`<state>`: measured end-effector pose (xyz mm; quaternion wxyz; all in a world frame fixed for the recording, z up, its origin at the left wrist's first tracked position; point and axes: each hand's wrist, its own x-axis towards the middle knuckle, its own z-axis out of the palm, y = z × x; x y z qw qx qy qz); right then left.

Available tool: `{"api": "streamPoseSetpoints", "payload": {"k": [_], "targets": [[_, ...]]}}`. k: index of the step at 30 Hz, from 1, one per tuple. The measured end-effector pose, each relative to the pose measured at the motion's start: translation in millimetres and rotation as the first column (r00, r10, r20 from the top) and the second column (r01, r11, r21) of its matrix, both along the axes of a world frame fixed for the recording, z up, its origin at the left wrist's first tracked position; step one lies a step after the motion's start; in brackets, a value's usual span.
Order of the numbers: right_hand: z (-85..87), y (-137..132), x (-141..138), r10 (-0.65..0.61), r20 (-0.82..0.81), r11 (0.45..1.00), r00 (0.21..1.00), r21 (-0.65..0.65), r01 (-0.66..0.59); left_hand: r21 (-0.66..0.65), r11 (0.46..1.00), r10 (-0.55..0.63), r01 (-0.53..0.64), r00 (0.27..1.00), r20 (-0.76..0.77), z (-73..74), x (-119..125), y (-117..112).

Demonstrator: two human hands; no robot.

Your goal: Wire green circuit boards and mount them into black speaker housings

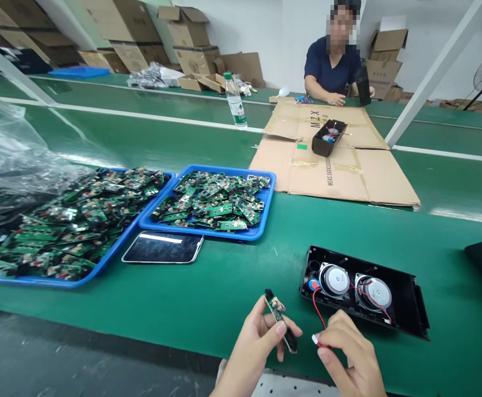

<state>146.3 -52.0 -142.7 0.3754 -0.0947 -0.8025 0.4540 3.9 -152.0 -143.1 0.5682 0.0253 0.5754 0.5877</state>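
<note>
My left hand point(254, 344) pinches a small green circuit board point(280, 320) at the table's near edge. Beside it, my right hand point(350, 355) grips the white plug end of a red wire point(318, 314). That wire runs up into an open black speaker housing point(410, 303) lying on the green table; two round speakers point(354, 284) and a blue part sit inside it. The board and the plug are a few centimetres apart.
Two blue trays point(261, 218) heaped with green circuit boards sit to the left, with a phone point(162, 247) lying in front of them. Clear plastic bags are far left. A flattened carton point(360, 171) holds another black housing point(328, 138); a person sits behind it. A water bottle point(235, 102) stands nearby.
</note>
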Motion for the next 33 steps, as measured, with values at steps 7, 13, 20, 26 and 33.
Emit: {"api": "streamPoseSetpoints", "payload": {"k": [7,13,20,26,33], "targets": [[0.7,-2.5,-0.7,0.012,0.030,1.000,0.999,0.018,-0.012,-0.068,0.998,0.012,-0.015,0.999,-0.044,4.1,-0.1,6.3],[3.4,-4.2,-1.9,0.003,0.047,1.000,0.999,0.029,-0.005,-0.143,0.989,0.002,-0.024,0.988,-0.155,5.6,1.9,0.8],[0.6,-4.2,-3.4,-0.006,0.056,0.999,0.998,0.047,0.003,-0.175,0.984,-0.006,-0.045,0.959,-0.282,7.6,2.0,-2.2],[1.1,-3.2,-3.7,-0.004,0.063,0.999,0.998,0.050,0.001,-0.034,0.999,0.031,-0.032,0.999,-0.027,13.2,1.0,3.8],[-0.7,-3.6,-2.9,-0.007,0.064,0.999,0.998,0.054,0.004,-0.109,0.993,-0.045,0.034,0.995,-0.093,6.8,1.4,4.2]]}}
